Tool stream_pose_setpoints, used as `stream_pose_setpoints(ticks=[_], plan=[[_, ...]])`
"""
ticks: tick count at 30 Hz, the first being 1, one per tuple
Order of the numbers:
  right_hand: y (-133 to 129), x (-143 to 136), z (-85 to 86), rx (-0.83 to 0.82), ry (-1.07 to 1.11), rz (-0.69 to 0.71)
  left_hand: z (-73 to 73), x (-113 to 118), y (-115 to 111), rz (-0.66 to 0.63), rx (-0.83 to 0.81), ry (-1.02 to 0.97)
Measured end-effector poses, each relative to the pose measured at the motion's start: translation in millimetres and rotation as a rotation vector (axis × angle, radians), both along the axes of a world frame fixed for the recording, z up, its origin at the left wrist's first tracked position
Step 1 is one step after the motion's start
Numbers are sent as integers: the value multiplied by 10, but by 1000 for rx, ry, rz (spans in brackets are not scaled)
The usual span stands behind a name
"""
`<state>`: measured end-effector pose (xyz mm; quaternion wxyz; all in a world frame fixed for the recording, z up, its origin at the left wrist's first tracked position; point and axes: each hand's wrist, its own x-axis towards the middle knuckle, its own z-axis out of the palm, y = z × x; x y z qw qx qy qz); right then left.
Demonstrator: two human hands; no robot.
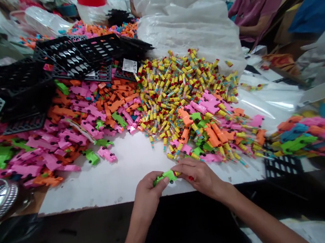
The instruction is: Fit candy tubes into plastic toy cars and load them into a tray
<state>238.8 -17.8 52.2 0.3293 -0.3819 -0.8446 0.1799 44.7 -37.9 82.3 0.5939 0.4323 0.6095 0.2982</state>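
The left hand (149,192) grips a green toy car (170,176) between thumb and curled fingers, near the table edge. The car sits level between the 2 hands, its black wheels showing. The right hand (201,177) pinches at the car's right end, its fingertips closed around a small piece with yellow showing; the fingers hide most of it. A red bit also shows just under the right fingers, though what it belongs to is hard to tell.

Just ahead of the right hand lies a mixed heap of pink, orange and green cars (214,134) and clear tubes. Beyond that, farther from the same hand, spreads a large pile of yellow-and-red tubes (171,83). Ahead and to the left of the left hand, 1 loose green car (92,157) and 1 loose pink car (107,154) rest on the white tabletop (116,180), in front of a wide heap of pink and orange cars (68,132). Black trays (78,54) lie tilted on that heap. Well to the right of the right hand, more cars (297,139) lie in rows. Far ahead and right sits a person in a purple top (261,7).
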Motion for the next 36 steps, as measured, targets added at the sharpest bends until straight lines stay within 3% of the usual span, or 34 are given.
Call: stream_pose_setpoints(ticks=[9,16,20,25,27,30,33,36], plan=[[-11,-5,-20,38,-25,4,-51,-1,17,11,33,86],[-78,-18,-34,97,-141,12,-81,12,-24,99,-59,-36],[-129,-59,-48,170,-134,11,-34,-20,-28,76,-138,-126],[-237,-160,-148,134,-178,12,-62,-56,-80,42,-177,-125],[-223,-158,-132,108,-210,13,-73,-89,-86,-32,-131,-61],[-54,-5,41,164,-227,2,-43,-256,21,-46,125,130],[272,308,308,323,-190,-182,8,-570,292,185,400,510],[591,608,496,374,-226,-431,13,-846,593,390,418,926]])
